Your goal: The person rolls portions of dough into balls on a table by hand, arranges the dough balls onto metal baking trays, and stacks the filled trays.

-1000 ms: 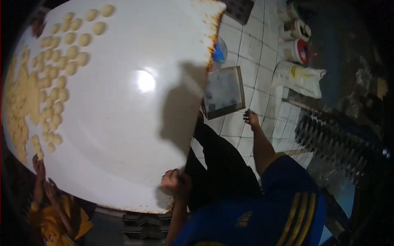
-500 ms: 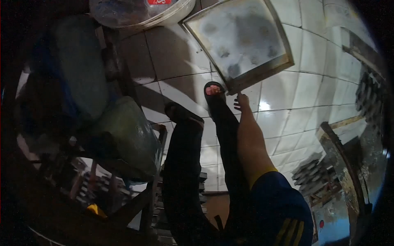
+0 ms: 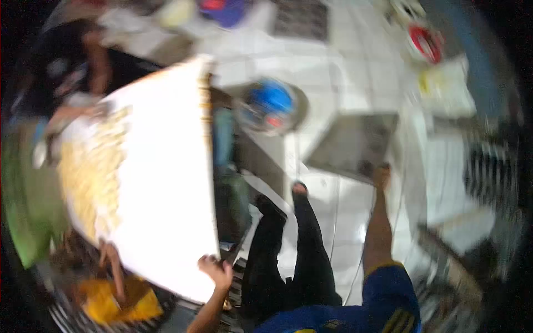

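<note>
My right hand (image 3: 382, 174) is closed on the near corner of a flat grey tray (image 3: 355, 144), which is tilted above the tiled floor. At the near corner of a bright white table (image 3: 166, 183), my left hand (image 3: 216, 272) rests on the edge with its thumb apart from the fingers. Many small pale yellow pieces (image 3: 91, 172), perhaps dough, are spread along the table's far left side. Motion blur hides finer detail of the fingers and the pieces.
One person in black (image 3: 61, 66) reaches over the table's far side; another in yellow (image 3: 122, 299) has a hand at its near-left edge. A round tub with blue contents (image 3: 272, 105) stands on the floor. Another dark tray (image 3: 301, 18) lies farther back. Stacked dark slats (image 3: 491, 172) are at right.
My view has lifted and swung, bringing the table and two people into sight. The tray, beside my right hand before, is now gripped and tilted. My left hand has come into view.
</note>
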`<state>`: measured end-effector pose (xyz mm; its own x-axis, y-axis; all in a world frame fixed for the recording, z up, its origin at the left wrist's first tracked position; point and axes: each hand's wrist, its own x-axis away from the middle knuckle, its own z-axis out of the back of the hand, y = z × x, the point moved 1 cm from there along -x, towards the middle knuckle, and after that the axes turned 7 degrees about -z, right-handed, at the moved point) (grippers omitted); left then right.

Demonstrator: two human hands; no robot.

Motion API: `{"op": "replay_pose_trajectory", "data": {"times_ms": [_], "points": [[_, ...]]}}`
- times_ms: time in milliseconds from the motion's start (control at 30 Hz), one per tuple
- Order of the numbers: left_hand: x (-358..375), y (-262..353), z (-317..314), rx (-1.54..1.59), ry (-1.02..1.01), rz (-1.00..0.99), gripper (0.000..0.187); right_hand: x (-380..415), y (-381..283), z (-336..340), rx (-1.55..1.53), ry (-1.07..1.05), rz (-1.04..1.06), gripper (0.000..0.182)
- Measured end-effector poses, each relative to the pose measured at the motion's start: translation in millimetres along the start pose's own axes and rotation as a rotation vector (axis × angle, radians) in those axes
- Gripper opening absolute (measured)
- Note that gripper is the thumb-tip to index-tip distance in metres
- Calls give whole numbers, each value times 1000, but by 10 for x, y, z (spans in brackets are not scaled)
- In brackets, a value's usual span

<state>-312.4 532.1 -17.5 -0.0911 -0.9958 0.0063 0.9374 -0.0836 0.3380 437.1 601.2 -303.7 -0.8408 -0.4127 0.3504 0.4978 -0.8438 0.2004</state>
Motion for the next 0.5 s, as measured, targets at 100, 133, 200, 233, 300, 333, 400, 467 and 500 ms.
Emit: {"op": "replay_pose_trajectory", "data": {"times_ms": [100, 133, 200, 233, 300, 333, 400, 467, 500], "points": [[-277, 354, 254, -30, 2, 35, 46, -487, 168, 1858, -443, 90, 335, 75], [-331, 440, 351, 2, -13, 116, 47, -392, 43, 2608, -166, 185, 259, 85], [-405, 590, 447, 122, -21, 267, 48, -49, 225, 3936, -151, 258, 272, 84], [-398, 604, 435, 203, -17, 350, 49, 276, 314, 4502, -229, 300, 323, 73], [-445, 779, 465, 244, 7, 362, 53, 1375, 386, 5913, -108, 320, 405, 53], [-523, 876, 415, 456, -29, 308, 55, 1828, 355, 6540, -35, 238, 319, 54], [-632, 1154, 226, 940, -148, 253, 59, 2309, 516, 7348, -59, 356, 413, 55], [-821, 1615, 63, 1215, -480, 202, 70, 2738, 607, 7949, -124, 444, 508, 56], [-941, 1876, 153, 1204, -564, 119, 74, 3058, 544, 8295, -173, 466, 536, 56]]}}
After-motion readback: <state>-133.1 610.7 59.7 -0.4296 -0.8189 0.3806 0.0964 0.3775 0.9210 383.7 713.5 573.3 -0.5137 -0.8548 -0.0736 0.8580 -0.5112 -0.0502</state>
